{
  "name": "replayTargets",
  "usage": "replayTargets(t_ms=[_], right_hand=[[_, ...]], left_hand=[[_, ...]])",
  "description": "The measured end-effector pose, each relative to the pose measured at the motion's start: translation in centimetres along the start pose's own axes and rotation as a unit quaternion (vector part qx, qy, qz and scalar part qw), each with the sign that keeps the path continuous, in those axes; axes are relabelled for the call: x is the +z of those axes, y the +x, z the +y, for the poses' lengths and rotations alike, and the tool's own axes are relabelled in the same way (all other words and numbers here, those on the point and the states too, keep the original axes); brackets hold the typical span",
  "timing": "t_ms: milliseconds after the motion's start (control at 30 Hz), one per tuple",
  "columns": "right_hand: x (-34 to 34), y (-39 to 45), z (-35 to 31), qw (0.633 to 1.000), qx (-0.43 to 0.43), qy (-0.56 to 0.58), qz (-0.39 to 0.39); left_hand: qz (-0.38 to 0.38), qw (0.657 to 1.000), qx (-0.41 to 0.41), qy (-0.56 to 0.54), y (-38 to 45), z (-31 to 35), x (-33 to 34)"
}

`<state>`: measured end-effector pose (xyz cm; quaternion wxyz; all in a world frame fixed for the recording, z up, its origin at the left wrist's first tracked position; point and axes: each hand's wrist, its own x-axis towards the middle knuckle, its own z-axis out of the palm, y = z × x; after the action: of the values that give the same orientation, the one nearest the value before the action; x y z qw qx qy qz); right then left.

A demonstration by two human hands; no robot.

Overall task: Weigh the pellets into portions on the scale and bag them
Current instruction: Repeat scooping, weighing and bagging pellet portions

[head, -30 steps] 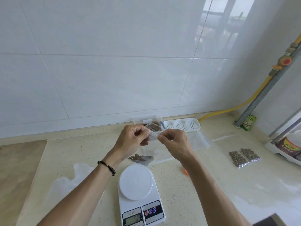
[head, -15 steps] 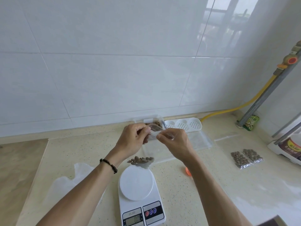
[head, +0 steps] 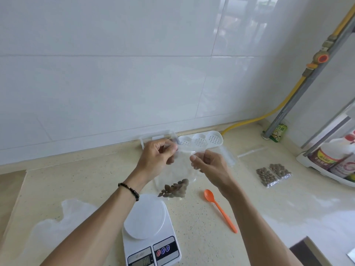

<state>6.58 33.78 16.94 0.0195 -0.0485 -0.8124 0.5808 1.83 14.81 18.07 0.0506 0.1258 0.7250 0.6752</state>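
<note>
A small clear bag [head: 175, 170] hangs upright above the counter with brown pellets [head: 174, 189] gathered at its bottom. My left hand [head: 157, 157] pinches its top edge at the left, and my right hand [head: 208, 163] pinches the top edge at the right. Below them the white kitchen scale [head: 151, 244] stands with a bare round white plate [head: 145, 215]. Two filled pellet bags [head: 273, 174] lie flat on the counter to the right. An orange plastic spoon [head: 219, 208] lies right of the scale.
A clear pellet box [head: 153, 138] and a white perforated tray [head: 201, 141] stand against the tiled wall. Loose clear plastic [head: 63, 219] lies at the left. A rack with bottles [head: 334, 160], a grey pipe and a yellow hose occupy the right.
My hands have spread apart along the bag's top edge, the right one moving right. The bag hangs lower and the orange spoon has come into sight.
</note>
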Motion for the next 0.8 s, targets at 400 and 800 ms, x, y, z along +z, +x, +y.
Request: replayTargets(t_ms=[400,800], right_hand=[[-12.5,4.1,11.2,0.983,0.173,0.019,-0.054],[-34.4,8.2,22.5,0.948,0.251,-0.039,0.190]], left_hand=[[0.125,0.982,-0.112,-0.089,10.0,-3.3,12.3],[-0.011,0.983,-0.140,0.115,21.6,-11.5,35.0]])
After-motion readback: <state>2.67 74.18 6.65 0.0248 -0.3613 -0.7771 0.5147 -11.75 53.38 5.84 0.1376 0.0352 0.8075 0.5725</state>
